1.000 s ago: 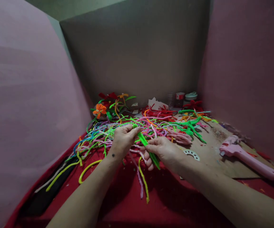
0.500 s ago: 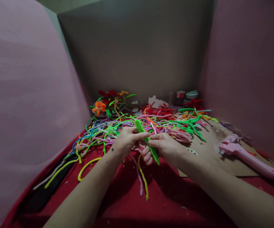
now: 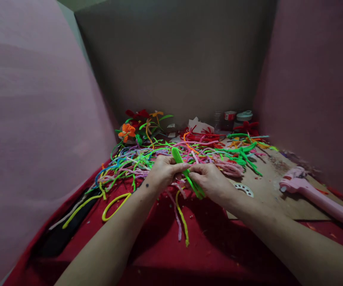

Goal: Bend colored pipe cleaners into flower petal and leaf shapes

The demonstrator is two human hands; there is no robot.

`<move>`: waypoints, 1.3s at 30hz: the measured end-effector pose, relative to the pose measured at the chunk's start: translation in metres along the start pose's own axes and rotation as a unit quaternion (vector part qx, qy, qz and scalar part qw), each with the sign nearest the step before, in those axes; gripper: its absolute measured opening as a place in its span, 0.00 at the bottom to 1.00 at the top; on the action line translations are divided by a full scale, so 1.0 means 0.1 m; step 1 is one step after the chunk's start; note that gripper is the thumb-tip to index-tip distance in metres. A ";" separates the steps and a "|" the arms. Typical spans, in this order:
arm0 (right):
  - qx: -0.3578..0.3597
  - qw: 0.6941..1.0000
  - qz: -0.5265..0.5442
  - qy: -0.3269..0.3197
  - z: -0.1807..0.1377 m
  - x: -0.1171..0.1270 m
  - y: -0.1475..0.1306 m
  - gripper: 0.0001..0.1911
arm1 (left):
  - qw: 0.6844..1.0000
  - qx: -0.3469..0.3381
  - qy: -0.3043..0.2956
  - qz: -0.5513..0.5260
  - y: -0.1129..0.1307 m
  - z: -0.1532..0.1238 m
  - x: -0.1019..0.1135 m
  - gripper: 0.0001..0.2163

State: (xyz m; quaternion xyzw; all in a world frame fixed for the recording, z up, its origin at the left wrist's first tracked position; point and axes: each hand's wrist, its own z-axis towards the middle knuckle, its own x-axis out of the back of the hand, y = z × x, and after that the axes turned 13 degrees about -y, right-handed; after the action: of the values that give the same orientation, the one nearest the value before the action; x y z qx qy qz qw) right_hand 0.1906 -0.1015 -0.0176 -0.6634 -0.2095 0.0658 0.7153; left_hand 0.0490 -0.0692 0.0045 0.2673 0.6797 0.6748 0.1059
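pinching: one bundle of bright green fuzzy stems, grasped mid-length by the left hand, thumb across the front, fingers curled behind. right hand: thumb and forefinger closed on the same bundle, just beside the left thumb; remaining fingers mostly hidden. bundle held at a slant above the front of the work surface, rounded tip up and away, lower end parted into separate strands below the hands.

beneath the hands: one yellow stem and one lilac stem, side by side, ends hanging toward the near edge of a red cloth.

left of the hands: one bent yellow loop, partly behind the left forearm; one flat black item, crossed at its far end by pale and yellow stems.

beyond the hands: one broad tangled heap of stems, mixed colours; one pink coil at its right side.

right of the hands: one white disc with holes, near the right forearm, on a tan board; one pink glue gun, lying on its side, nozzle to the left.

at the back: one orange flower; one crumpled white paper; one container with a pale teal lid; one grey wall.
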 end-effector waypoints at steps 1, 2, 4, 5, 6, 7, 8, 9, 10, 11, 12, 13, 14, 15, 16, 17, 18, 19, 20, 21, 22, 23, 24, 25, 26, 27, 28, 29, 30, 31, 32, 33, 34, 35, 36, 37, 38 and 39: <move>-0.013 0.999 0.045 -0.011 0.00 -0.01 0.00 0.08 | 1.000 0.000 0.001 -0.001 0.01 0.00 0.00 0.11; -0.029 0.995 0.097 -0.020 0.00 -0.01 0.00 0.06 | 1.000 0.000 0.002 0.000 0.01 -0.01 0.00 0.11; -0.057 0.978 0.197 -0.036 0.01 -0.02 0.00 0.04 | 1.000 -0.001 0.005 0.002 0.02 -0.01 0.00 0.11; -0.064 0.970 0.231 -0.043 0.00 -0.03 0.00 0.03 | 1.000 -0.001 0.006 0.002 0.02 -0.01 0.00 0.12; -0.069 0.963 0.258 -0.046 0.00 -0.03 0.00 0.03 | 1.000 0.001 0.007 0.001 0.02 0.00 0.01 0.12; -0.073 0.957 0.276 -0.050 0.00 -0.03 0.00 0.03 | 1.000 0.003 0.008 -0.001 0.01 0.00 0.01 0.12; -0.077 0.953 0.289 -0.054 -0.01 -0.03 0.00 0.03 | 1.000 0.006 0.009 -0.001 0.01 0.01 0.02 0.12; -0.081 0.949 0.299 -0.058 -0.01 -0.03 0.00 0.03 | 1.000 0.007 0.013 0.000 0.01 0.01 0.03 0.12; -0.087 0.945 0.308 -0.061 -0.01 -0.03 0.01 0.04 | 1.000 0.007 0.017 0.002 0.01 0.02 0.03 0.13; -0.092 0.942 0.315 -0.064 -0.01 -0.04 0.02 0.05 | 1.000 0.007 0.023 0.005 0.01 0.02 0.04 0.13; -0.093 0.940 0.320 -0.068 0.00 -0.04 0.03 0.05 | 1.000 0.006 0.029 0.008 0.01 0.02 0.05 0.13; -0.092 0.939 0.324 -0.073 0.00 -0.04 0.05 0.05 | 0.999 0.005 0.035 0.011 0.01 0.02 0.05 0.14; -0.089 0.938 0.327 -0.077 0.00 -0.04 0.06 0.05 | 0.999 0.006 0.039 0.013 0.01 0.02 0.05 0.14; -0.082 0.938 0.328 -0.080 0.01 -0.05 0.07 0.05 | 0.999 0.007 0.040 0.013 0.02 0.01 0.06 0.14; -0.076 0.939 0.326 -0.082 0.01 -0.05 0.08 0.04 | 0.999 0.007 0.036 0.014 0.02 0.01 0.06 0.14; -0.073 0.940 0.323 -0.083 0.01 -0.05 0.09 0.04 | 0.999 0.004 0.031 0.016 0.02 0.01 0.06 0.14; -0.073 0.942 0.318 -0.083 0.01 -0.05 0.09 0.04 | 0.999 0.000 0.026 0.018 0.01 0.01 0.07 0.13; -0.077 0.944 0.311 -0.083 0.01 -0.05 0.09 0.05 | 0.999 -0.006 0.022 0.023 0.01 0.01 0.07 0.13; -0.081 0.945 0.304 -0.083 0.00 -0.05 0.08 0.06 | 0.999 -0.012 0.021 0.028 0.01 0.01 0.07 0.13; -0.085 0.947 0.298 -0.085 0.00 -0.06 0.08 0.07 | 0.999 -0.016 0.021 0.032 0.01 0.01 0.07 0.14; -0.088 0.948 0.293 -0.087 0.00 -0.06 0.08 0.07 | 0.999 -0.019 0.021 0.032 0.01 0.01 0.07 0.14; -0.088 0.949 0.288 -0.089 0.00 -0.06 0.08 0.07 | 0.999 -0.021 0.021 0.029 0.01 0.01 0.07 0.15; -0.086 0.951 0.284 -0.088 0.00 -0.06 0.08 0.07 | 0.999 -0.022 0.021 0.025 0.01 0.01 0.07 0.16; -0.084 0.952 0.283 -0.086 0.00 -0.06 0.08 0.07 | 0.999 -0.022 0.021 0.022 0.01 0.01 0.07 0.16; -0.081 0.952 0.283 -0.083 0.00 -0.06 0.09 0.07 | 0.999 -0.023 0.023 0.018 0.01 0.02 0.07 0.17; -0.079 0.952 0.284 -0.081 0.00 -0.06 0.09 0.07 | 0.999 -0.025 0.026 0.013 0.01 0.02 0.07 0.17; -0.078 0.952 0.285 -0.080 0.00 -0.06 0.09 0.07 | 0.999 -0.027 0.029 0.003 0.01 0.02 0.08 0.18; -0.078 0.952 0.286 -0.080 -0.01 -0.06 0.09 0.08 | 0.999 -0.030 0.032 -0.010 0.01 0.03 0.08 0.18; -0.078 0.951 0.288 -0.081 -0.01 -0.06 0.08 0.08 | 0.999 -0.031 0.032 -0.028 0.01 0.03 0.08 0.19; -0.080 0.951 0.288 -0.081 -0.02 -0.05 0.07 0.08 | 0.998 -0.031 0.031 -0.045 0.00 0.04 0.08 0.19; -0.082 0.951 0.287 -0.080 -0.03 -0.05 0.07 0.08 | 0.997 -0.029 0.030 -0.059 0.00 0.04 0.08 0.20; -0.086 0.951 0.285 -0.079 -0.03 -0.04 0.06 0.08 | 0.997 -0.027 0.030 -0.069 0.00 0.04 0.08 0.20; -0.089 0.952 0.283 -0.075 -0.04 -0.04 0.05 0.08 | 0.996 -0.025 0.030 -0.075 0.00 0.05 0.08 0.20; -0.092 0.953 0.280 -0.069 -0.05 -0.04 0.05 0.07 | 0.996 -0.024 0.031 -0.078 0.01 0.05 0.08 0.20; -0.094 0.954 0.277 -0.061 -0.05 -0.03 0.05 0.07 | 0.996 -0.024 0.030 -0.080 0.01 0.05 0.08 0.20; -0.092 0.956 0.274 -0.054 -0.05 -0.03 0.05 0.07 | 0.996 -0.026 0.028 -0.083 0.01 0.05 0.08 0.20; -0.085 0.957 0.272 -0.047 -0.06 -0.03 0.06 0.07 | 0.996 -0.027 0.025 -0.084 0.01 0.05 0.08 0.20; -0.077 0.959 0.271 -0.043 -0.06 -0.03 0.07 0.08 | 0.996 -0.027 0.025 -0.084 0.01 0.05 0.08 0.20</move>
State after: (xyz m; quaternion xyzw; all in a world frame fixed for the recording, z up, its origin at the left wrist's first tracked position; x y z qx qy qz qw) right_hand 0.1917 -0.1075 -0.0250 -0.7448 -0.0569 0.2695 0.6078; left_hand 0.0452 -0.0609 0.0071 0.1893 0.6838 0.6881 0.1519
